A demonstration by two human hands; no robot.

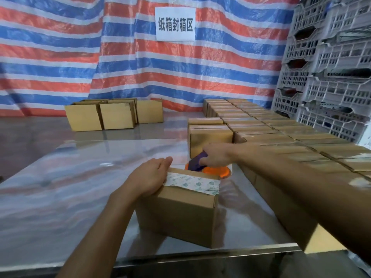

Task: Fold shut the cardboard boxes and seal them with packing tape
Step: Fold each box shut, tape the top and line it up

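Observation:
A small cardboard box (pixel 180 215) stands near the front edge of the steel table (pixel 60 187). White printed paper (pixel 192 183) shows at its top. My left hand (pixel 149 177) lies flat on the box's top left, fingers straight and pointing away from me. My right hand (pixel 217 156) reaches behind the box and grips the purple handle of an orange tape dispenser (pixel 212 170), which sits just past the box's far edge.
Several taped boxes (pixel 261 127) fill the right side in rows, right up to my right arm. Three untaped boxes (pixel 116 115) stand at the back left. Grey plastic crates (pixel 331 67) are stacked at the right. A striped tarp with a white sign (pixel 175 24) hangs behind.

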